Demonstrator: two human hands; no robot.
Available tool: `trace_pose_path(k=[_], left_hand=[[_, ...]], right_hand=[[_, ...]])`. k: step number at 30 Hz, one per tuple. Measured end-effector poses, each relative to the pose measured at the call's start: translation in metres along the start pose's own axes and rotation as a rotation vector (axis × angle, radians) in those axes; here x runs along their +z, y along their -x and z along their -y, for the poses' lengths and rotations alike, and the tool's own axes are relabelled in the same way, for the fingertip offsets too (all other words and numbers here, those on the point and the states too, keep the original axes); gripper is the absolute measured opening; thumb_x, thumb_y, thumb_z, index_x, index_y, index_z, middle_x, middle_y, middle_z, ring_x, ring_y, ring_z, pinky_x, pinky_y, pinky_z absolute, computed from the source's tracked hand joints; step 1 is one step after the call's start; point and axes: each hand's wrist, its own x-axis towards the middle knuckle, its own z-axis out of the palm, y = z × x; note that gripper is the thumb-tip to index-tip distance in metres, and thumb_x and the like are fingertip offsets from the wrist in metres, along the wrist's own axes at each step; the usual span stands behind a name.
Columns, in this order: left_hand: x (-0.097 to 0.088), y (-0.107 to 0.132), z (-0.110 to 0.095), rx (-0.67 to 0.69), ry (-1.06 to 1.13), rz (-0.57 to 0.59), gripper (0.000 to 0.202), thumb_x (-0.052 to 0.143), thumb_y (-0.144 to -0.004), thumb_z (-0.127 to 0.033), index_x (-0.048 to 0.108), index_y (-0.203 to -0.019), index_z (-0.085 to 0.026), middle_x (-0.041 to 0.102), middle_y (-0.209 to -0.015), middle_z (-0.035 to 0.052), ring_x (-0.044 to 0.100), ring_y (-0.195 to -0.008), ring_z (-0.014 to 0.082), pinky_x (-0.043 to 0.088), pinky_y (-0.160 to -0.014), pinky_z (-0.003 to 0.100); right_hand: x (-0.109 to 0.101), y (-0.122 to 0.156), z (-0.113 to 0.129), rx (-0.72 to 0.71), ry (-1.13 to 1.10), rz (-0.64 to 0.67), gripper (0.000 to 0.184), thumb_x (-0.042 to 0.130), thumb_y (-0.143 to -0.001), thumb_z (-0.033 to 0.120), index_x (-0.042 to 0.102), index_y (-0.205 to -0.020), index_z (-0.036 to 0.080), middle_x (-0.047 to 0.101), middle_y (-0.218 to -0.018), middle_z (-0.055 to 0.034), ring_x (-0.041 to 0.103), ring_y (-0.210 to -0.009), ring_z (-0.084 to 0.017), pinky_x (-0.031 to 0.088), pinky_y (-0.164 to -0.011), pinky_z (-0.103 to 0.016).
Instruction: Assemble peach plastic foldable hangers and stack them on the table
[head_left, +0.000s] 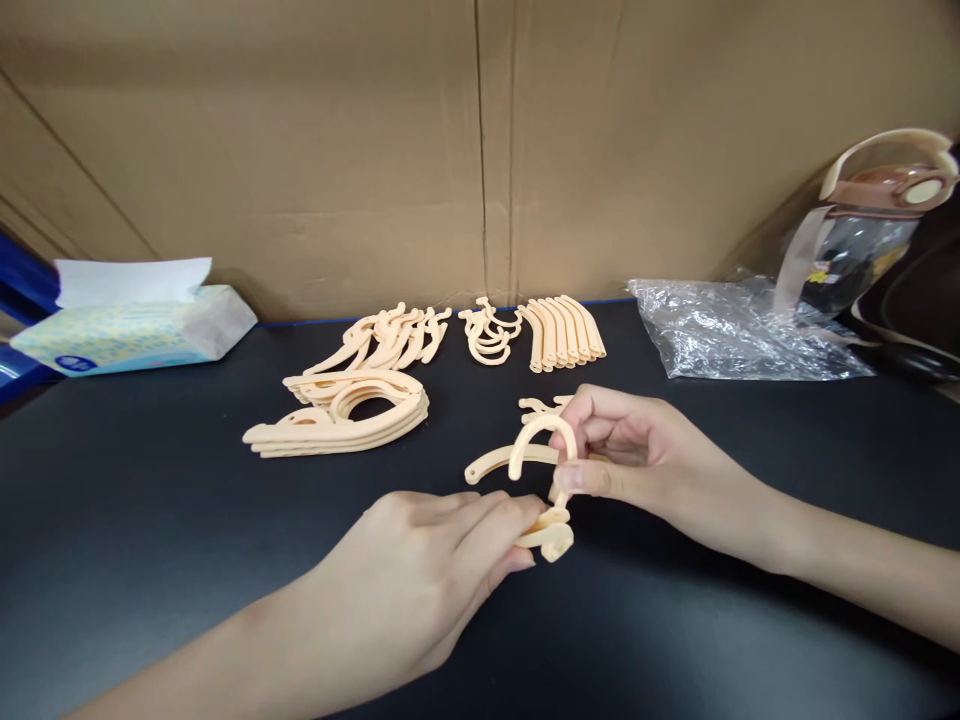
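Observation:
Between thumb and fingertips, my right hand (pixel 637 450) pinches a cream plastic hanger hook (pixel 541 425), its curve upward and its opening to the left. The hook's lower end meets a cream hanger arm (pixel 555 540) that my left hand (pixel 442 570) grips; most of that arm is hidden under the fingers. I cannot tell whether the two pieces are locked together. Just behind the hands lies a loose curved strip (pixel 491 463), partly covered by the hook and right hand. Some small cream pieces (pixel 534 408) lie beyond it.
Stacked folded hangers (pixel 337 430) lie on the black table (pixel 150 520), left of centre. Behind them are loose hanger arms (pixel 390 335), a pile of hooks (pixel 487 340) and a row of curved strips (pixel 562 335). A tissue pack (pixel 135 325), clear plastic bag (pixel 735 330) and bottle (pixel 862 250) stand around.

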Motion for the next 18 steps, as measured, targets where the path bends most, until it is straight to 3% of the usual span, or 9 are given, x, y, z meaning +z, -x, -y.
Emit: trace_pose_path(k=[5, 10, 13, 15, 18], left_hand=[[0.0023, 0.0022, 0.0032, -0.110, 0.022, 0.006, 0.021, 0.034, -0.105, -0.023, 0.041, -0.086, -0.023, 0.049, -0.063, -0.0064, 0.049, -0.049, 0.0123, 0.030, -0.046, 0.027], [0.0049, 0.0027, 0.0048, -0.103, -0.014, -0.035, 0.030, 0.036, -0.106, -0.028, 0.033, -0.077, -0.024, 0.040, -0.060, -0.0077, 0.041, -0.047, 0.0113, 0.025, -0.046, 0.026], [0.0046, 0.0029, 0.0037, -0.087, -0.024, -0.055, 0.029, 0.034, -0.107, -0.027, 0.034, -0.078, -0.024, 0.041, -0.061, -0.0076, 0.043, -0.048, 0.0115, 0.026, -0.047, 0.026], [0.0038, 0.0028, 0.0032, -0.086, -0.034, -0.063, 0.025, 0.033, -0.107, -0.025, 0.041, -0.084, -0.023, 0.046, -0.063, -0.0069, 0.046, -0.050, 0.0118, 0.029, -0.047, 0.026], [0.0022, 0.0019, 0.0025, -0.075, -0.039, -0.083, 0.018, 0.032, -0.107, -0.024, 0.049, -0.100, -0.019, 0.054, -0.068, -0.0059, 0.050, -0.051, 0.0115, 0.034, -0.048, 0.026]], right_hand=[[-0.0045, -0.0019, -0.0010, -0.026, -0.127, -0.060, 0.021, 0.074, -0.088, 0.032, 0.056, -0.089, 0.021, 0.060, -0.075, 0.0040, 0.052, -0.066, -0.009, 0.043, -0.066, -0.023], [-0.0078, -0.0020, -0.0044, -0.063, -0.170, -0.160, 0.031, 0.068, -0.093, 0.027, 0.052, -0.119, 0.028, 0.059, -0.069, 0.0077, 0.052, -0.061, -0.008, 0.042, -0.059, -0.021], [-0.0074, -0.0018, -0.0054, -0.084, -0.130, -0.133, 0.011, 0.066, -0.094, 0.028, 0.066, -0.103, 0.022, 0.062, -0.068, 0.0045, 0.055, -0.060, -0.007, 0.045, -0.059, -0.020], [-0.0063, -0.0017, -0.0053, -0.047, -0.137, -0.101, 0.011, 0.069, -0.092, 0.029, 0.071, -0.094, 0.019, 0.066, -0.070, 0.0022, 0.057, -0.060, -0.006, 0.048, -0.059, -0.019], [-0.0040, -0.0013, -0.0041, 0.017, -0.202, -0.065, 0.014, 0.077, -0.085, 0.026, 0.073, -0.097, 0.019, 0.070, -0.076, 0.0024, 0.062, -0.063, -0.005, 0.051, -0.061, -0.016]])
